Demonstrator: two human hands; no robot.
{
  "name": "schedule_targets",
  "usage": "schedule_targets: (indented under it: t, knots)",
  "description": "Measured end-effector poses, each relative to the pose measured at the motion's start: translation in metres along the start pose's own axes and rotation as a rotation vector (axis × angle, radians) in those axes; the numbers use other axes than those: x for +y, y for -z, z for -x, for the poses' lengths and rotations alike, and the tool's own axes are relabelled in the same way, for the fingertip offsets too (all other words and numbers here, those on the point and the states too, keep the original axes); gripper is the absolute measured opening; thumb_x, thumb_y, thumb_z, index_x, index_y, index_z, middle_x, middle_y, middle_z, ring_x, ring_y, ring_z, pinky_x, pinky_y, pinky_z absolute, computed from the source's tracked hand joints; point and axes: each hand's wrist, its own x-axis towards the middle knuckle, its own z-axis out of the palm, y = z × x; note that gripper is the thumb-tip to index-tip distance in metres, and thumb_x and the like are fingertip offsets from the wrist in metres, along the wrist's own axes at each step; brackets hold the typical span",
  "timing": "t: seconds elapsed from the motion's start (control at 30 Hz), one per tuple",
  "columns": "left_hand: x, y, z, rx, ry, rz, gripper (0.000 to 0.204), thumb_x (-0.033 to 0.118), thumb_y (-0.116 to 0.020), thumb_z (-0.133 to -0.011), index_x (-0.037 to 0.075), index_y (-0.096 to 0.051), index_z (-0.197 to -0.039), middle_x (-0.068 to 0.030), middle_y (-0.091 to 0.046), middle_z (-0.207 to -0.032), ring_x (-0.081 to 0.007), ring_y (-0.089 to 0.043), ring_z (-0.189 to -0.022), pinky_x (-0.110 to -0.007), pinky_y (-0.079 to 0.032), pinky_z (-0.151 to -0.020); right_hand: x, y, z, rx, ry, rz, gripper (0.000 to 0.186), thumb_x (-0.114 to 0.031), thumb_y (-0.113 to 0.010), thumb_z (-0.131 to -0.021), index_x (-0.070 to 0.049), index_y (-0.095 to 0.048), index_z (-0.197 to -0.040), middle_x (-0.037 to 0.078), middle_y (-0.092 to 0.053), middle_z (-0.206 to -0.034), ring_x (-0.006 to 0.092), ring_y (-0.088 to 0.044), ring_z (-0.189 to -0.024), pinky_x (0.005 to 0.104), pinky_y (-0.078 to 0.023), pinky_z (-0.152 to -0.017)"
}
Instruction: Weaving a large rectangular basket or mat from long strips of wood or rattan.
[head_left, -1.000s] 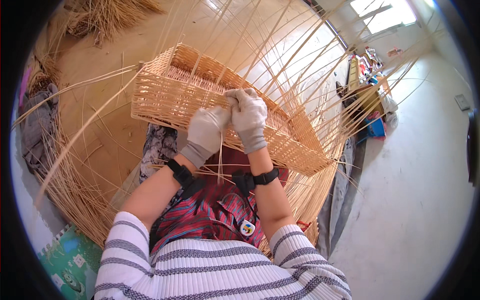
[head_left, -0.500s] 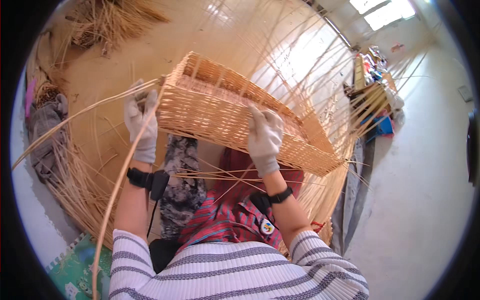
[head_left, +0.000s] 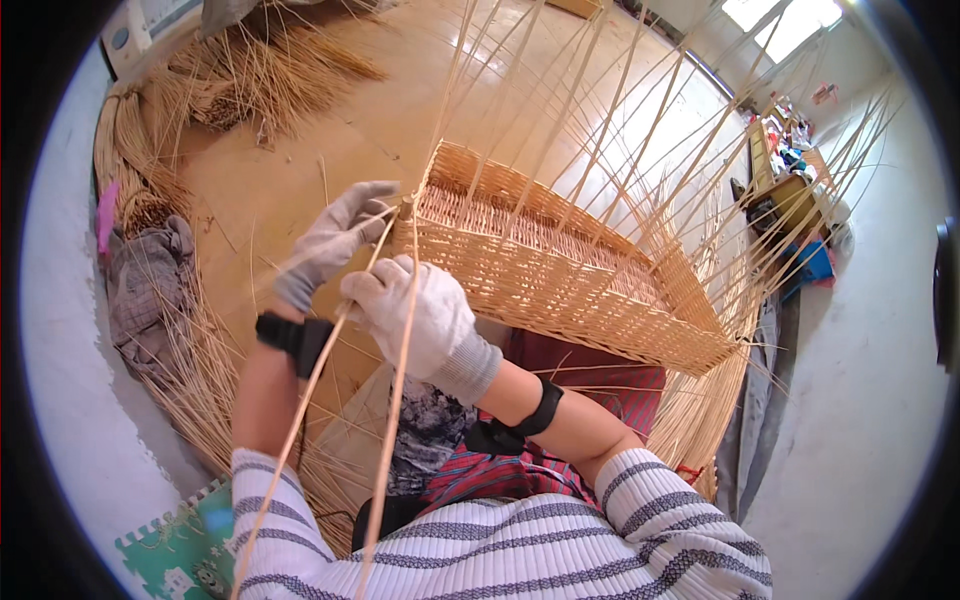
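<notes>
A long rectangular wicker basket [head_left: 540, 282], with tall thin stakes rising from it, lies tilted over my legs. My left hand [head_left: 337, 232], in a pale grey glove, is at the basket's left corner with curled fingers on pale cane strands. My gloved right hand [head_left: 412, 312] is closed on a long cane strand [head_left: 302, 410] just below that corner, in front of the basket's end. The strands run from the corner down toward my body. My fingertips are partly hidden by glove and cane.
Loose cane bundles [head_left: 255, 75] lie on the tan floor [head_left: 380, 100]. A grey cloth [head_left: 150, 300] is at the left. A green mat [head_left: 170, 555] lies lower left. A cluttered wooden shelf [head_left: 785, 180] and blue bin [head_left: 810, 262] stand at the right by a white wall.
My right hand has moved left and down from the basket's long side to its left corner. My left hand has moved to that corner too. The basket now appears farther right.
</notes>
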Motion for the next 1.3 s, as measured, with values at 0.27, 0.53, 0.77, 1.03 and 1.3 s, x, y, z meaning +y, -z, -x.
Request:
schedule_targets:
  t: [0.27,0.53,0.77,1.03,1.3]
  knots:
    - [0.019,0.012,-0.044,-0.695,0.287,0.033,0.045,0.023,-0.082,-0.09,0.012,-0.065,-0.131,0.0072,-0.06,-0.101,-0.005,-0.054,-0.091,-0.021,-0.048,-0.085,0.008,0.014,0.051,-0.106,-0.088,-0.102,0.015,-0.023,-0.066,-0.092,-0.01,-0.063,-0.1,0.008,-0.064,-0.092,0.029,-0.064,-0.087,0.0397,-0.054,-0.072]
    - [-0.011,-0.032,-0.008,-0.191,-0.018,0.055,0.021,0.019,-0.075,-0.098,0.01,-0.065,-0.114,0.0069,-0.062,-0.098,-0.0035,-0.055,-0.087,-0.021,-0.049,-0.078,0.097,0.006,0.094,0.543,-1.024,-0.949,0.021,-0.012,-0.062,-0.103,-0.005,-0.071,-0.121,0.008,-0.075,-0.116,0.0228,-0.073,-0.095,0.0373,-0.06,-0.076]
    - [-0.022,-0.056,-0.008,0.053,-0.004,0.129,0.008,0.007,-0.072,-0.097,0.009,-0.067,-0.104,0.0052,-0.064,-0.094,-0.0042,-0.059,-0.089,-0.021,-0.051,-0.081,0.134,0.031,-0.04,0.365,-0.479,-0.026,0.062,-0.003,-0.06,-0.098,-0.009,-0.039,-0.156,0.012,-0.075,-0.114,0.0225,-0.073,-0.092,0.0335,-0.059,-0.071]
    - [-0.032,-0.1,0.021,0.545,-0.247,-0.307,0.027,0.012,-0.074,-0.096,0.007,-0.06,-0.119,-0.0044,-0.063,-0.099,-0.0116,-0.058,-0.081,-0.029,-0.051,-0.069,0.137,0.033,0.144,0.603,-0.978,-0.952,0.015,-0.005,-0.063,-0.102,-0.006,-0.062,-0.116,0.007,-0.074,-0.095,0.0058,-0.061,-0.068,0.0209,-0.048,-0.056]
    - [-0.004,-0.167,-0.008,0.166,-0.43,-1.151,0.027,0.023,-0.065,-0.1,0.007,-0.069,-0.121,-0.0103,-0.072,-0.122,-0.0281,-0.069,-0.111,-0.035,-0.056,-0.093,0.15,0.053,0.101,0.486,-0.623,0.137,0.022,-0.013,-0.075,-0.089,-0.003,-0.065,-0.106,0.014,-0.071,-0.089,0.0276,-0.07,-0.072,0.0372,-0.055,-0.065]
